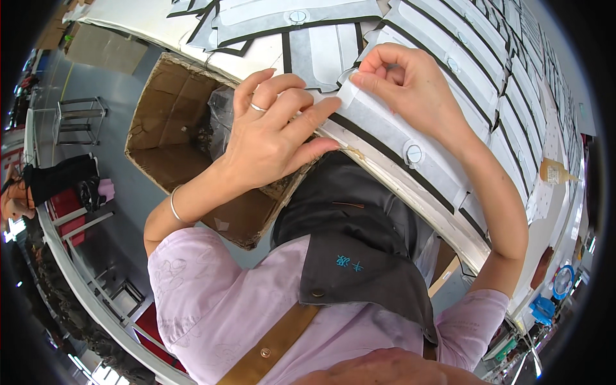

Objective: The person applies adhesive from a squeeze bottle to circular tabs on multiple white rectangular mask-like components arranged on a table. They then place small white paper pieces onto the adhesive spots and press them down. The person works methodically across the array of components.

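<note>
A pale grey-white panel with a black border and a round disc lies along the table's near edge. At its left end, my right hand is closed, thumb and forefinger pinching the end of a thin white strip that stands up slightly from the panel. My left hand is beside that same end, its fingers apart and the index fingertip close to or touching the strip. Nothing shows in the left hand's grasp. Whether the strip is separate from the panel, I cannot tell.
Many similar black-edged panels cover the white table in overlapping rows. Below the table's left edge stands an open cardboard box with clear plastic inside. A small bottle of amber liquid lies at the right. A metal stool stands farther left.
</note>
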Demonstrator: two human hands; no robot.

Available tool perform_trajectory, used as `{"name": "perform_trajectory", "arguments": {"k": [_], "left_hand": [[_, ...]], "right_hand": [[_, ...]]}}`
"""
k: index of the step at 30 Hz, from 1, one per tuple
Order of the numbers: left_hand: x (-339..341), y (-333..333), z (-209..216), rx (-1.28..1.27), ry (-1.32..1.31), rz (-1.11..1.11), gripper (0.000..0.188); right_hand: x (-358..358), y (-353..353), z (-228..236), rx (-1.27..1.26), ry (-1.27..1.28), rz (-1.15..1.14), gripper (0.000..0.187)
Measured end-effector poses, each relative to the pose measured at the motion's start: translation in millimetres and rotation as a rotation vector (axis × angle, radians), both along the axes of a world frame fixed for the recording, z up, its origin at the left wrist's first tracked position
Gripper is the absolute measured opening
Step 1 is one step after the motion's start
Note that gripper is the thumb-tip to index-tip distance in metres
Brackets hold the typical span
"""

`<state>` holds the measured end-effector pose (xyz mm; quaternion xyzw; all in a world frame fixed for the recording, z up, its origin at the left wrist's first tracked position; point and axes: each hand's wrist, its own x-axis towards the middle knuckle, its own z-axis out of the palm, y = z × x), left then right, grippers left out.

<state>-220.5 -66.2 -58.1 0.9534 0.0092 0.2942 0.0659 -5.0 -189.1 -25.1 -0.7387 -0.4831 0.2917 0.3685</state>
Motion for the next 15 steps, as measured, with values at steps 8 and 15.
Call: {"name": "perform_trajectory", "arguments": {"k": [8, 15], "left_hand": [[5.8, -8.3, -4.1, 0.145, 0.041, 0.032, 0.065], [16.8, -8.5, 7.8, 0.164, 0.080, 0.018, 0.067]], "right_hand": [[0.2, -2.1, 3.8, 0.201, -0.412, 0.071, 0.015], [-6.4, -22.3, 0.8, 0.242, -0.935, 0.286, 0.004]]}}
